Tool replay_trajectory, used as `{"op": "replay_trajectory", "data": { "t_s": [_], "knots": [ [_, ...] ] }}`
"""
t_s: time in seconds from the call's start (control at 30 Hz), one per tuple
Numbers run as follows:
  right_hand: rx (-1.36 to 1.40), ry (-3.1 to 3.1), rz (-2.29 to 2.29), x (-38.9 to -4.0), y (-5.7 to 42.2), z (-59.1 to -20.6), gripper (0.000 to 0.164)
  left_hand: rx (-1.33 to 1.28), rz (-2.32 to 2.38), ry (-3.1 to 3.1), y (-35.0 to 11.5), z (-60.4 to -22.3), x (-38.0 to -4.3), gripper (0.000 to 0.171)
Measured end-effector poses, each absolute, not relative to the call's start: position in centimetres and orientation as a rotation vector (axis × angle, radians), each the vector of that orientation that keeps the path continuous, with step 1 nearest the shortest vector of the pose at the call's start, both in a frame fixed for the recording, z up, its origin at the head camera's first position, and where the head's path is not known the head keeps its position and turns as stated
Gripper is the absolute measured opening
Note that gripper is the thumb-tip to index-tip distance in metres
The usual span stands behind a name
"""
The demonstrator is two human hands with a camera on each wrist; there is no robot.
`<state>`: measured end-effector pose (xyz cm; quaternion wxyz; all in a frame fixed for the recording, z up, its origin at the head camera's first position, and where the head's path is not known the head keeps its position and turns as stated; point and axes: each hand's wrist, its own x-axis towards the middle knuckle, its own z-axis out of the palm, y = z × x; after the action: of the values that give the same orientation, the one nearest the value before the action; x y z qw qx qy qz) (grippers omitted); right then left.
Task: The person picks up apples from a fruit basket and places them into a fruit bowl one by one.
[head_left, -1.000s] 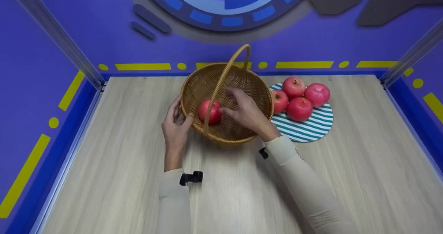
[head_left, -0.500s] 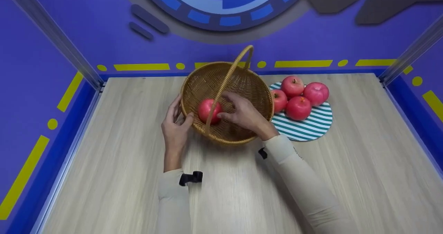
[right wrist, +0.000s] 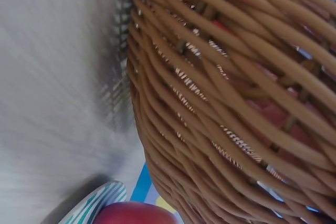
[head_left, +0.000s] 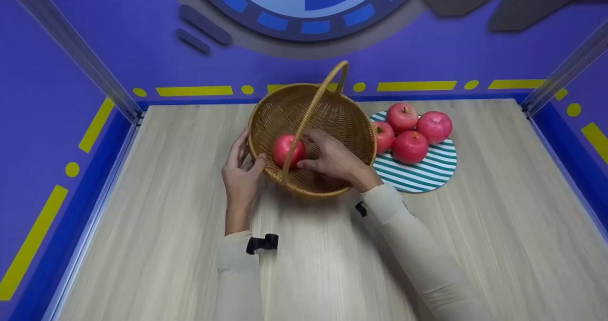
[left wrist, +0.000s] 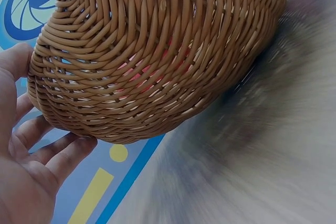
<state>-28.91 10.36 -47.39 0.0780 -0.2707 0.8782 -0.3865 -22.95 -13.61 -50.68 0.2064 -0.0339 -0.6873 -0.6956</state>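
In the head view a round wicker basket [head_left: 342, 117] with an arched handle [head_left: 316, 102] tilts on the table. My left hand [head_left: 241, 181] grips its left rim, thumb on the rim and fingers on the outer wall; the left wrist view shows this hand [left wrist: 31, 166] on the weave. A red apple [head_left: 282, 147] lies inside, partly crossed by the handle. Reaching in from the right, my right hand [head_left: 335, 157] holds the apple's right side between thumb and fingers; some fingertips are hidden. Only basket weave [right wrist: 226, 114] shows in the right wrist view, without the hand.
Right of the basket lies a round green-and-white striped mat [head_left: 422, 174]. Several red apples [head_left: 410, 147] sit on it, the leftmost close to the basket. Blue panels [head_left: 228, 69] enclose the wooden table [head_left: 166, 216] at the back and sides.
My right hand has come down and slightly left, closing in around the apple in the basket. The left hand keeps its place on the rim, and the basket stays almost still.
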Motion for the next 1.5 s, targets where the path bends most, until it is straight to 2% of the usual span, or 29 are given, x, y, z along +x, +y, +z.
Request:
{"op": "replay_trajectory", "data": {
  "t_s": [0.13,0.3,0.53,0.87,1.5],
  "knots": [
    [-0.863,2.601,-1.163,-28.92,10.32,-47.33,0.075,-0.088,-1.932,-1.914,-13.66,-50.73,-22.94,0.063],
    [-0.771,2.655,-1.192,-28.95,10.35,-47.08,0.072,-0.074,-1.933,-1.919,-13.64,-50.77,-22.89,0.062],
    [-0.794,2.658,-1.033,-29.04,10.28,-47.31,0.081,-0.065,-1.931,-1.927,-13.53,-50.65,-22.84,0.063],
    [-0.717,2.655,-0.996,-28.88,10.54,-47.22,0.082,-0.054,-1.946,-1.925,-13.46,-50.56,-22.83,0.065],
    [-0.766,2.669,-1.001,-28.72,10.33,-47.39,0.075,-0.072,-1.926,-1.907,-13.53,-50.82,-22.79,0.063]
  ]
}}
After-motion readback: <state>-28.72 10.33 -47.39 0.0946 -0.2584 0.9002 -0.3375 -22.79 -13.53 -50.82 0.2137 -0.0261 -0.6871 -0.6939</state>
